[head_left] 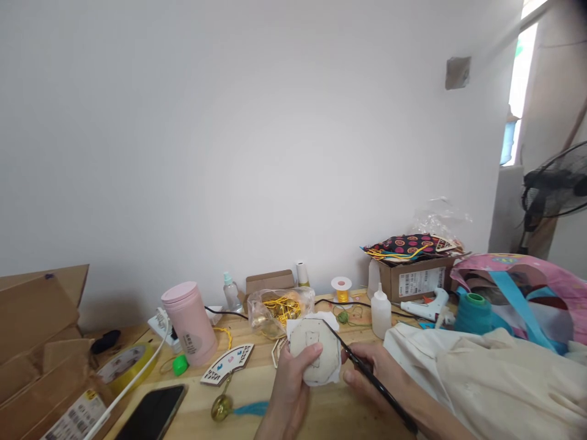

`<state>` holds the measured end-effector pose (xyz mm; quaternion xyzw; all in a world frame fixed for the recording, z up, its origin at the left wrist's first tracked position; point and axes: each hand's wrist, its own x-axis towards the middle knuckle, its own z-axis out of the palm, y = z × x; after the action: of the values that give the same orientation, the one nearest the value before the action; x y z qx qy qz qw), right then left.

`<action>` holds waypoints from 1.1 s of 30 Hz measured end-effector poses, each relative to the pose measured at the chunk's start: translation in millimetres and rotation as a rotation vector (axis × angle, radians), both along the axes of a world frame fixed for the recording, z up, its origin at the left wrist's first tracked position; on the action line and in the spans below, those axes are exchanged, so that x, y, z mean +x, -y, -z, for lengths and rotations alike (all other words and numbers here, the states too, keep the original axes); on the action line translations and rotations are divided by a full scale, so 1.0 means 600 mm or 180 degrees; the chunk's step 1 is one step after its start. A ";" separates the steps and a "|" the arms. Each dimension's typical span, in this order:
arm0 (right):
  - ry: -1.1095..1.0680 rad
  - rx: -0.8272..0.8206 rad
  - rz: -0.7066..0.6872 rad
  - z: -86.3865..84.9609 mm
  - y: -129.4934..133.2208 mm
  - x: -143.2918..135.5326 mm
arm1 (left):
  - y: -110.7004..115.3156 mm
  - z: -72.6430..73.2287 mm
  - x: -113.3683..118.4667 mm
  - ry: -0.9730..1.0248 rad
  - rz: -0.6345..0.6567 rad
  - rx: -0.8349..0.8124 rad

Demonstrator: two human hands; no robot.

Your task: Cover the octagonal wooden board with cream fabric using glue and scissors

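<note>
A pale octagonal piece (326, 354) with white material around its edge and faint drawn lines on its face is held up at the lower middle. My left hand (298, 373) grips it from the left, thumb pressed on its front. At its right side, my right hand (367, 370) has its fingers closed around a long thin black tool (376, 384). The tool slants from the upper right edge of the piece down to the lower right. Whether its tip touches the piece cannot be made out.
On the wooden table (257, 382) stand a pink cup (190, 324), white bottle (381, 313), glue gun (428, 305) and phone (153, 412). A fan-shaped ornament (228, 365) and gold bell (222, 407) lie left of my hands. Cream cloth (486, 373) lies right; an open carton (41, 342) stands left.
</note>
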<state>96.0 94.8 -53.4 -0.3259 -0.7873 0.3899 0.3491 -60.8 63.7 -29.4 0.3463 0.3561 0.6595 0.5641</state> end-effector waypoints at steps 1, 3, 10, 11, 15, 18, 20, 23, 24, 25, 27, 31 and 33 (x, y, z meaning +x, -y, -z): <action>0.0001 -0.0010 0.0010 -0.001 0.001 -0.001 | 0.000 0.000 0.000 0.0012 -0.0005 0.0002; 0.0011 -0.0025 0.0041 -0.004 0.003 -0.001 | 0.000 0.001 0.001 0.0043 -0.0023 -0.0013; 0.0114 -0.0052 0.0126 -0.007 0.004 0.000 | 0.002 -0.003 0.008 0.0129 -0.0083 -0.0110; 0.0123 -0.0053 0.0132 -0.006 0.003 0.000 | 0.003 -0.004 0.009 0.0136 -0.0074 -0.0112; 0.0152 -0.0034 0.0136 -0.009 0.003 0.001 | 0.003 -0.005 0.010 0.0154 -0.0076 -0.0096; 0.0162 -0.0024 0.0160 -0.010 0.003 0.002 | 0.003 -0.004 0.010 0.0155 -0.0110 -0.0073; 0.0160 -0.0007 0.0202 -0.011 0.003 0.002 | 0.002 -0.003 0.010 0.0151 -0.0121 -0.0068; 0.0139 0.0021 0.0234 -0.011 0.004 0.002 | 0.000 -0.001 0.008 0.0141 -0.0126 -0.0088; 0.0123 0.0035 0.0223 -0.012 0.005 0.002 | 0.000 0.000 0.007 0.0137 -0.0122 -0.0094; 0.0104 0.0051 0.0203 -0.012 0.006 0.002 | 0.000 0.000 0.007 0.0132 -0.0117 -0.0098; 0.0066 0.0084 0.0141 -0.012 0.007 0.001 | 0.001 -0.001 0.006 0.0121 -0.0108 -0.0095; -0.0006 0.0104 0.0046 -0.008 0.007 0.000 | 0.003 -0.005 0.005 0.0119 -0.0148 -0.0088; -0.0036 0.0108 0.0007 -0.004 0.006 0.000 | 0.003 -0.006 0.006 0.0120 -0.0179 -0.0097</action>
<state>96.1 91.2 -51.2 -0.3186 -0.7914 0.3780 0.3595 -57.4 62.0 -25.6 0.3151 0.3650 0.6761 0.5572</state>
